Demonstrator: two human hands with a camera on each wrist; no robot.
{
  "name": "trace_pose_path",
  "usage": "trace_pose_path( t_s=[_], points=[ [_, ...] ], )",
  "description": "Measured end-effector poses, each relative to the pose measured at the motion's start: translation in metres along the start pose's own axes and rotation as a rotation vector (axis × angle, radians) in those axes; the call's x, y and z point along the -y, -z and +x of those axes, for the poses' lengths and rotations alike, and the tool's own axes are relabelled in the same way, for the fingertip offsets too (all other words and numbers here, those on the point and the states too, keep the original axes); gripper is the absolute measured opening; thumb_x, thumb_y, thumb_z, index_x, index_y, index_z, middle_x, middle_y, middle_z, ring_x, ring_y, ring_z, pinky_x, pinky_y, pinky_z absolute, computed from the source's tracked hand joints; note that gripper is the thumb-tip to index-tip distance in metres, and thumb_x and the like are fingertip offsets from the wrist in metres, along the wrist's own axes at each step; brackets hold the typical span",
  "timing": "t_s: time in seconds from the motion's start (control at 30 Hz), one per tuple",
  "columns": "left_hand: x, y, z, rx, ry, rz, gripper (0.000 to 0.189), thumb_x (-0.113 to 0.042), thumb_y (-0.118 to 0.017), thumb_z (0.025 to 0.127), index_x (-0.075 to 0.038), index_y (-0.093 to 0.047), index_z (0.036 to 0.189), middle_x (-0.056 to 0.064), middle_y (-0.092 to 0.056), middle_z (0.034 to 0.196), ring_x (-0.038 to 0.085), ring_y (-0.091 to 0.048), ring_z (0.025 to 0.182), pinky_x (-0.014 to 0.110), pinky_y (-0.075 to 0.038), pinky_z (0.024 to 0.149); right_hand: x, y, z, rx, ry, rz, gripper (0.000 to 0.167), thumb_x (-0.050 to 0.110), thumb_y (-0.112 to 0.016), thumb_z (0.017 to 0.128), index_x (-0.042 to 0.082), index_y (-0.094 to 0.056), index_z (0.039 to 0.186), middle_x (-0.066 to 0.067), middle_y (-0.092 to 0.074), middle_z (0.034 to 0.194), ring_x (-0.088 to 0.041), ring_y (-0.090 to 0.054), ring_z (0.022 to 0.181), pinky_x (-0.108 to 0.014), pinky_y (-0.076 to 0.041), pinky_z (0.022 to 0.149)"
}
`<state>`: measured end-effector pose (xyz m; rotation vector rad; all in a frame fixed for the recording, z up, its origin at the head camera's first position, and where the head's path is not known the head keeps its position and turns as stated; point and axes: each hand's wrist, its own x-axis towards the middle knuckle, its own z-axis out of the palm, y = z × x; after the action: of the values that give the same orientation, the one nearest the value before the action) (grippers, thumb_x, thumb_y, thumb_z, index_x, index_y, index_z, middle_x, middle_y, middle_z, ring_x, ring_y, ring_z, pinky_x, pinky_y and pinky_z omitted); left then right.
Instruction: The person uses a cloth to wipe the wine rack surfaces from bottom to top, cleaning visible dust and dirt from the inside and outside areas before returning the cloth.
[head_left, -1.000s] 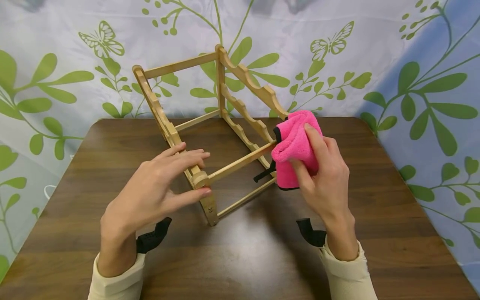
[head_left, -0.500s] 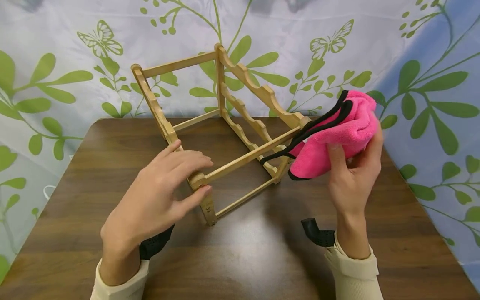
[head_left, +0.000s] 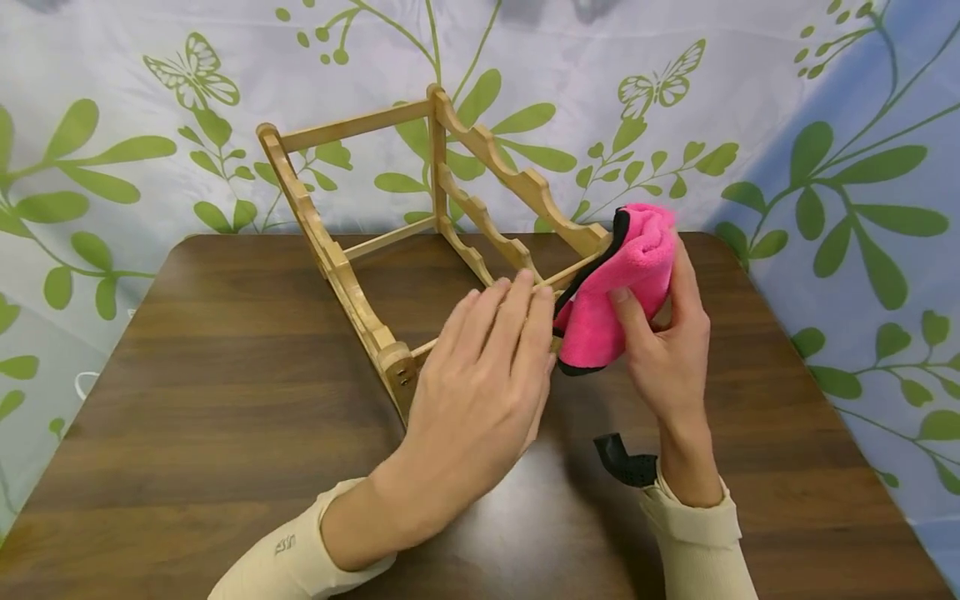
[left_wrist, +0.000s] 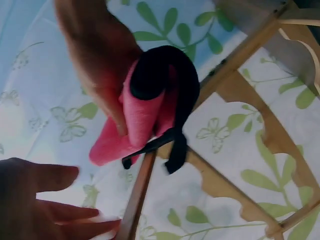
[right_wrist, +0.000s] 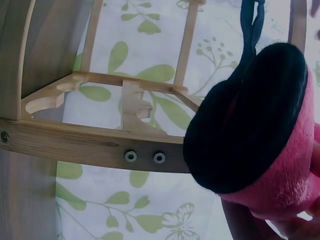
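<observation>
A light wooden rack with scalloped rails stands tilted on the table. My right hand grips a folded pink cloth with black edging, thumb on its near face. The cloth lies against the rack's near right corner; in the right wrist view the cloth covers part of a bolted bar. My left hand, fingers straight, is in front of the rack's front bar and just left of the cloth. In the left wrist view the left fingers are apart from the cloth and hold nothing.
The brown wooden table carries the rack. Behind it hangs a pale curtain printed with green leaves and butterflies. A black wrist piece sticks out beside the right wrist.
My left hand has left the rack's front left corner and swung right toward the cloth. My right hand first drew the cloth out to the right, then came back left with it.
</observation>
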<state>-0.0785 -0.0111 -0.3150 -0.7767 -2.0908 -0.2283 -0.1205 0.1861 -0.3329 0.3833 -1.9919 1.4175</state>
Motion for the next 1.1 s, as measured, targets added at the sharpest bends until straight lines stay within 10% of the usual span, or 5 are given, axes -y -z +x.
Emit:
trace_pose_path(
  t_s=[0.27,1.1],
  points=[
    [-0.008,-0.013,0.005,0.170,0.138,0.208,0.046,-0.030,-0.059,0.096,0.004,-0.059,0.128,0.011,-0.062,0.106,0.026,-0.055,0.089,0.034,-0.042,0.077,-0.023,0.006,-0.002,0.073,-0.024,0.024,0.062,-0.003,-0.066,0.090,0.014,-0.047,0.146,-0.007,-0.058,0.127,-0.025,-0.059,0.106,-0.022,-0.055,0.075],
    [0.022,-0.006,-0.009,0.123,0.119,-0.113,0.033,-0.016,-0.059,0.097,0.006,-0.063,0.122,0.016,-0.063,0.110,0.034,-0.055,0.098,0.043,-0.041,0.084,-0.026,0.006,-0.005,0.258,-0.125,0.057,0.066,-0.013,-0.065,0.085,0.001,-0.035,0.142,0.001,-0.048,0.129,-0.022,-0.051,0.115,-0.021,-0.051,0.083]
  ],
)
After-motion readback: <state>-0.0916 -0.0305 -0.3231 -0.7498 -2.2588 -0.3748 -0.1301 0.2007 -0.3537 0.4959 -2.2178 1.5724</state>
